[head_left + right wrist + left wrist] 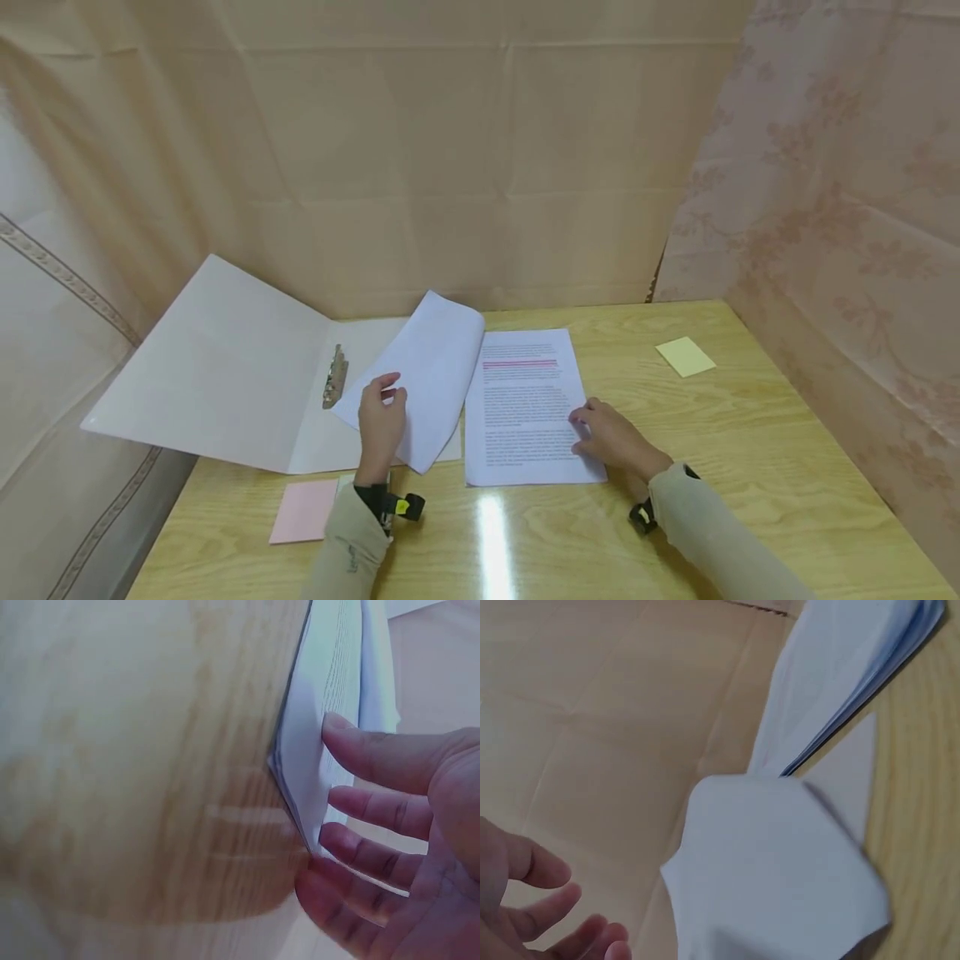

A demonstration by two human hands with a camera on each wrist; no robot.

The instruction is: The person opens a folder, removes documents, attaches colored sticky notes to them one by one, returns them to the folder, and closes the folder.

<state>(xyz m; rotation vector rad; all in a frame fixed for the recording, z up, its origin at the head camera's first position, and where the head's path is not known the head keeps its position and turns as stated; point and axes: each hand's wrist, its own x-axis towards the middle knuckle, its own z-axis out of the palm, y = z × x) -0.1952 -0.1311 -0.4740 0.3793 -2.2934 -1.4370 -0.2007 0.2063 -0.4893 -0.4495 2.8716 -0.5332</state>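
A stack of printed sheets [525, 417] with a pink-marked line lies on the table. My right hand [611, 435] is at its right edge; in the right wrist view the thumb [352, 742] rests on the top sheet and the other fingertips are along the edge. To the left, a blank-faced sheet [442, 375] bends over, partly above the open white binder [217, 367]. My left hand [382, 425] is over this sheet with loosely curled fingers. The left wrist view shows those fingers [544, 870] apart from the curved sheet [772, 855].
The binder's metal clip [335, 377] stands near its spine. A pink sticky-note pad [302, 511] lies at the front left, with a pale green one partly hidden by the left arm. A yellow pad [686, 357] lies at the back right. Cloth hangs behind the table.
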